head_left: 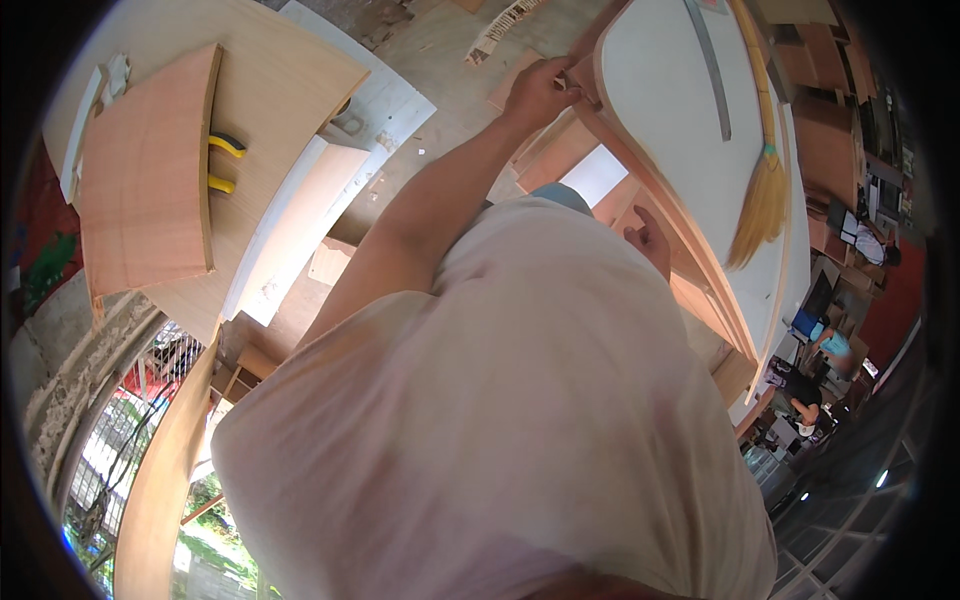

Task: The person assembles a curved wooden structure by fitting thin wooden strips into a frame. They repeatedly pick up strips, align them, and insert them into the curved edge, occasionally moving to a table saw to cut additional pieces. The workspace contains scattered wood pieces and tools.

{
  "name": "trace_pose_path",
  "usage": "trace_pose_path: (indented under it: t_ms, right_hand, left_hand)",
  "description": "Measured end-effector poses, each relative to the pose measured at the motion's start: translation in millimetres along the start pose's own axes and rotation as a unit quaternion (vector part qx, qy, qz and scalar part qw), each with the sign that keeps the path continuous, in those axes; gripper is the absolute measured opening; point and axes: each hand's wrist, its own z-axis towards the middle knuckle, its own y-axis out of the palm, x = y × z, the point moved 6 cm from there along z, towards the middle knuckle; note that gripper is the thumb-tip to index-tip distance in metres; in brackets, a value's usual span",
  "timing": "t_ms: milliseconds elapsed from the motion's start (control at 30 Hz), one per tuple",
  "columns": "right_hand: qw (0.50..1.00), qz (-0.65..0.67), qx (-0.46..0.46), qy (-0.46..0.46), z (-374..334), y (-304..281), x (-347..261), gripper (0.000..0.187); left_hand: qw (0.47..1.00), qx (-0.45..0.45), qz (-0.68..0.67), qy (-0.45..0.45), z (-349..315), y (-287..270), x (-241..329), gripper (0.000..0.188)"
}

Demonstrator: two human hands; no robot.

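Note:
A large white panel (655, 95) with a reddish-brown wooden edge stretches from the top centre down to the right. At its far left corner my left hand (543, 95) has its fingers closed around the wooden edging (584, 82). My right hand (650, 241) is beside the panel's near side, partly hidden by my shirt; its index finger and thumb are apart, and I see nothing in them. Below the edge, between my hands, wooden framing (565, 150) shows. A straw broom (762, 205) and a flat grey metal strip (712, 70) lie on the white surface.
To the left, a plywood board (150, 170) lies on a larger sheet (285, 55), with yellow-handled pliers (226, 146) sticking out from under it. A curved wooden strip (165, 480) stands at lower left. People (835, 345) sit far off at right among furniture.

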Motion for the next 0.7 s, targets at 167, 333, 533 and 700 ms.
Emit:
trace_pose_path:
  t_ms: [167,333,533,700]
  right_hand:
    - [1.0,0.011,0.005,-0.002,2.8,-1.3,-2.4,0.048]
    - [1.0,0.018,0.002,-0.001,5.2,1.5,6.4,0.048]
    - [1.0,0.008,-0.011,0.003,0.1,-1.0,-9.2,0.048]
    - [1.0,0.014,-0.017,0.004,-2.6,0.6,2.1,0.047]
  left_hand:
    - [1.0,0.003,0.007,0.005,1.2,0.5,-1.2,0.057]
    - [1.0,-0.003,0.003,0.009,2.4,0.3,1.1,0.057]
    - [1.0,0.0,-0.005,-0.001,1.0,-2.0,0.8,0.056]
    - [0.999,0.01,0.002,-0.031,-3.2,-8.0,7.3,0.051]
